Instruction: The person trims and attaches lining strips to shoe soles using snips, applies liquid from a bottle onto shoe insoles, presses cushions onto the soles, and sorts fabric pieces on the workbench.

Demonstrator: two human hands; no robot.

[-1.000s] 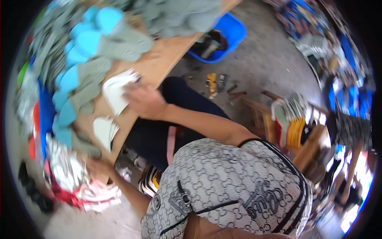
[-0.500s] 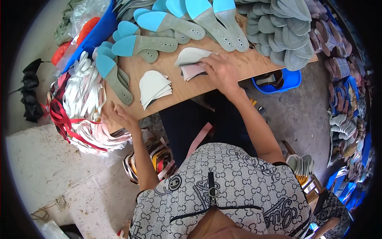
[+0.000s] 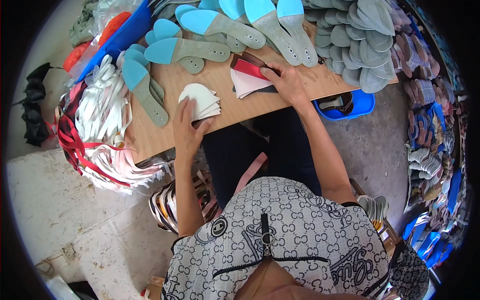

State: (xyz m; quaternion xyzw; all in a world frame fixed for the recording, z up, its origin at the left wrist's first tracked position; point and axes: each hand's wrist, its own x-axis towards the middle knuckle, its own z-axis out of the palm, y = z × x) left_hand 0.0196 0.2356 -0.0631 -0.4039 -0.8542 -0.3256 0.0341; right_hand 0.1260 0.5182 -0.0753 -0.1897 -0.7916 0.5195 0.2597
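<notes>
My right hand [image 3: 290,84] pinches the right end of a dark-backed red piece [image 3: 248,68] between thumb and fingers. It is folded up over a stack of pale pink rounded cut pieces [image 3: 246,85], with a dark piece showing beneath. My left hand [image 3: 186,131] reaches in from the left with its thumb apart, and its fingers rest on the left edge of a fanned pile of white toe-shaped pieces [image 3: 204,104]. Nothing is seen gripped in it. Behind both stacks lie grey insoles with light blue toe ends [image 3: 192,50].
Layered grey insoles [image 3: 357,45] fill the wooden table's [image 3: 165,137] right rear. White and red straps [image 3: 102,107] hang at its left, below a blue tub [image 3: 112,47]. A blue basin [image 3: 362,102] stands under the right edge. Shoe parts [image 3: 422,145] are piled along the right side.
My left hand has moved right and up onto the white pile. My right hand no longer shows the white piece it was lifting; the red piece is now raised in its fingers.
</notes>
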